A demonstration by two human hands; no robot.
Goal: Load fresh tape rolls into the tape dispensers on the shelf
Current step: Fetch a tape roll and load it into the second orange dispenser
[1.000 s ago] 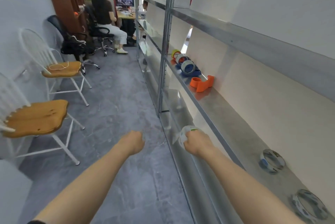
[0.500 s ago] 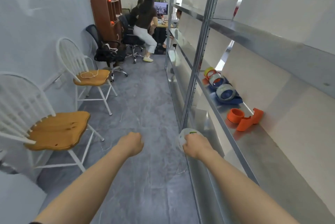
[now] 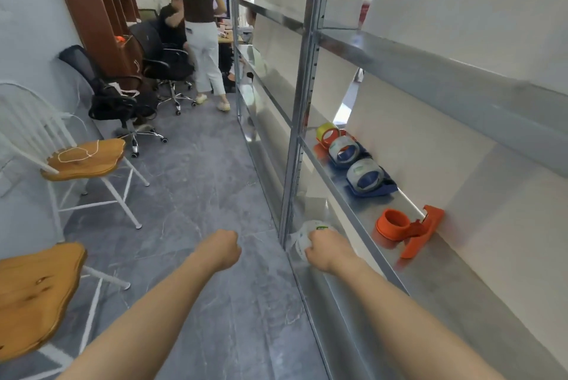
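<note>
- Fingers of the right hand (image 3: 329,249) curl round a fresh tape roll (image 3: 304,236), pale with a green label. The back of the hand faces the camera, so the fingertips are hidden.
- Left hand (image 3: 221,249): fingers curled into a fist, nothing seen in it. It hangs over the floor, apart from the shelf (image 3: 461,281).
- Roll's place: in the air, off the shelf's front edge, just beside the upright post (image 3: 301,121), not yet over the shelf.
- Likely target: empty orange dispenser (image 3: 407,230), nearest the hand. Its bare hub sits toward the front edge, its cutter end toward the back edge.
- Further along the shelf: two blue dispensers (image 3: 370,181) and a far orange dispenser (image 3: 330,133). All three carry rolls already.
- Step in hand, as I judge it: bring the roll to the empty hub.
- To do it well: lift clear of the front edge and hold the core square to the hub, with the loose end facing the cutter. Press until the roll seats flush.
- Left hand should pin the dispenser's base, since light plastic on bare metal will probably slide.
</note>
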